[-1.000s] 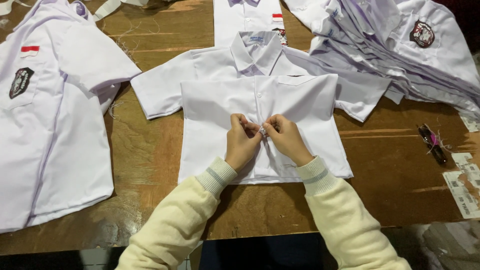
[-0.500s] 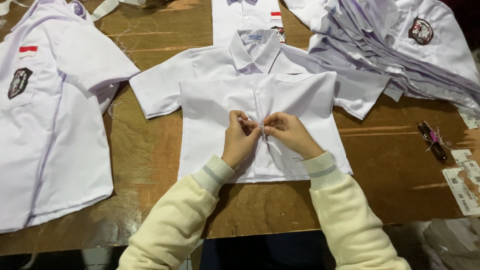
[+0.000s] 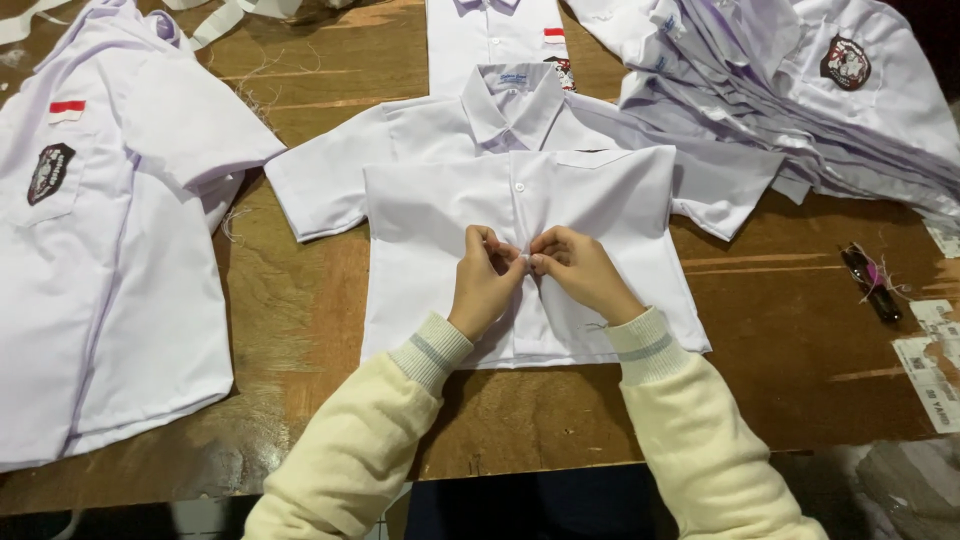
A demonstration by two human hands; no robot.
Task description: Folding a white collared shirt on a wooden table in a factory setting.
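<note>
A small white short-sleeved shirt (image 3: 430, 230) lies front up on the wooden table (image 3: 300, 330), collar away from me. My left hand (image 3: 485, 280) and my right hand (image 3: 580, 272) meet at the button strip in the shirt's middle. Both pinch the fabric there with fingertips touching, around a button I cannot see. One white button (image 3: 519, 186) shows higher up the strip. Cream sweater sleeves cover both my arms.
A larger white shirt with a dark badge (image 3: 90, 260) lies at the left. A pile of white shirts (image 3: 800, 110) fills the back right, another shirt (image 3: 495, 35) lies beyond the collar. A dark small tool with pink thread (image 3: 872, 285) and paper labels (image 3: 935, 360) lie at the right edge.
My hands stay pinched at the same spot on the button strip; fingers shift only slightly. The view has tilted a little.
</note>
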